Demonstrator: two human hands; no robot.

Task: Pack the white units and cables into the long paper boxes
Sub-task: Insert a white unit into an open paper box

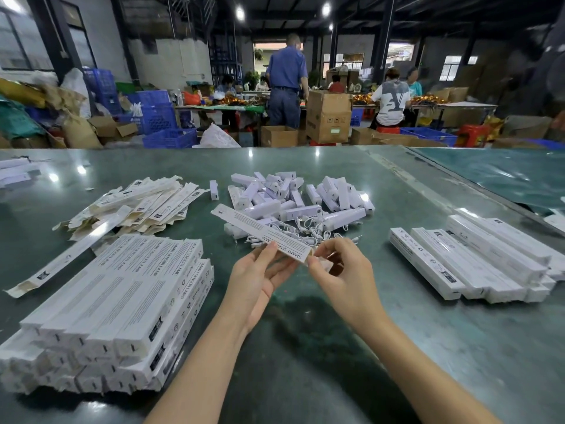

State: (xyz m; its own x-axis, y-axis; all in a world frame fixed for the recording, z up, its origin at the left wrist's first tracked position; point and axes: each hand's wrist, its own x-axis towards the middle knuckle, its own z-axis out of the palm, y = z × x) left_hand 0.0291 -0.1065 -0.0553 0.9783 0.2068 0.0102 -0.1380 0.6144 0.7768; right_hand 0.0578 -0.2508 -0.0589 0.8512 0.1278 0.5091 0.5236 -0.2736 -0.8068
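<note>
Left hand (260,275) cradles a long paper box (263,232); right hand (339,267) pinches its end flap.

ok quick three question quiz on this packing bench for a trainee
1. True or false: both hands, left and right, hold the long white paper box.
2. Which lies nearer the person: the loose white plastic units or the tangled white cables?
3. Multiple choice: the flattened unfolded box sleeves lie A) far left, B) far right, C) under the hands.

Key: 1 true; 2 the cables; 3 A.
</note>
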